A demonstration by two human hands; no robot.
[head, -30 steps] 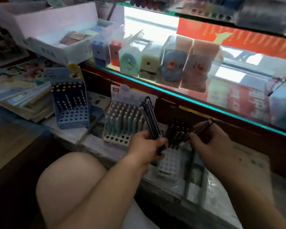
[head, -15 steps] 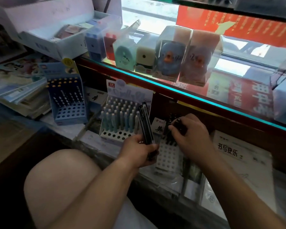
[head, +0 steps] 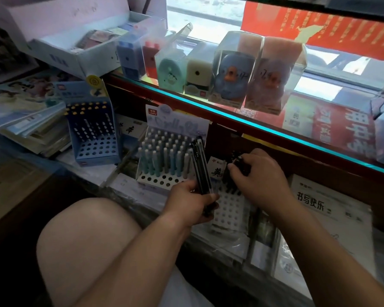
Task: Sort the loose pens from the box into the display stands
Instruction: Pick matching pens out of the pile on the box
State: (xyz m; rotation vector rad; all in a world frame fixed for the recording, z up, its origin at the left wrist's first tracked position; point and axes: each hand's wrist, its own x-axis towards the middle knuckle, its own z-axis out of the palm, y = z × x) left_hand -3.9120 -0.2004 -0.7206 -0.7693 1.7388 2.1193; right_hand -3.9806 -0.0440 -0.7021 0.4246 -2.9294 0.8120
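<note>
Left hand (head: 190, 203) grips a bundle of black pens (head: 200, 167); right hand (head: 263, 180), just beside, pinches one black pen (head: 238, 162) over the white display stand (head: 230, 209)

hands — left (head: 187, 203), right (head: 262, 179) — bare | forearms (head: 129, 258) bare | pale cloth (head: 186, 290) at lap

**Daylight over a crowded stationery shop**

Bright daylight comes through the window (head: 200, 16) at the back, beside a red banner (head: 319, 27). A glass-topped bench (head: 324, 69) crosses the room, its front edge glowing teal, with a row of boxed sharpeners (head: 231, 69) along that edge. Below its front lie plastic-wrapped exercise books (head: 333, 209). At the left end sits a stack of booklets (head: 31, 122). The lower left is dim brown wood.
</note>
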